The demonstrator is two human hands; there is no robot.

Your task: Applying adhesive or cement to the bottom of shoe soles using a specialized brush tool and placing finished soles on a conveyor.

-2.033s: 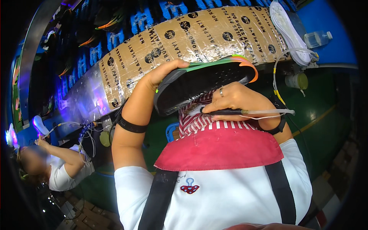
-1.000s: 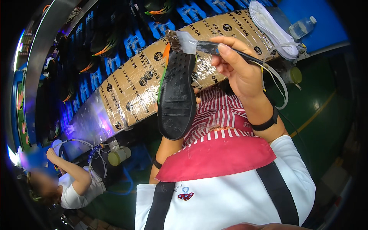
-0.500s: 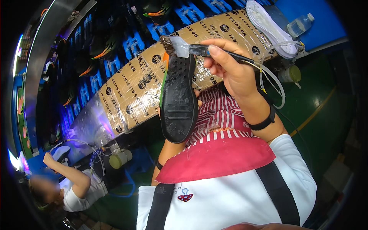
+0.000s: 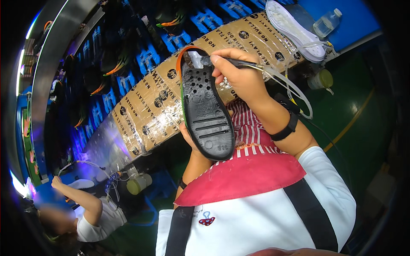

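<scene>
A black shoe sole [image 4: 208, 121] with an orange and green edge faces up in front of my apron, its round-holed part away from me. My left hand [image 4: 188, 135] grips it from beneath and from its left side; most of those fingers are hidden behind it. In my right hand [image 4: 241, 77] is a brush [image 4: 197, 59] with a black handle and a translucent white collar, pinched between thumb and fingers. Dark bristles touch the far end of the sole's inner face, which looks wet there. A thin clear tube [image 4: 290, 84] runs from the handle's rear.
Beyond the sole stretches a bench covered in printed brown tape [image 4: 147, 100]. A white sole [image 4: 294, 32] and a clear bottle [image 4: 327, 23] lie at the far right. Dark shoes on blue holders [image 4: 149, 50] line the back. Another person [image 4: 92, 213] works at lower left, near a pale container [image 4: 139, 184].
The sole has turned more face-on and shifted slightly right, showing its whole far end. The brush has moved down with my right hand, its bristles now within the sole's rim.
</scene>
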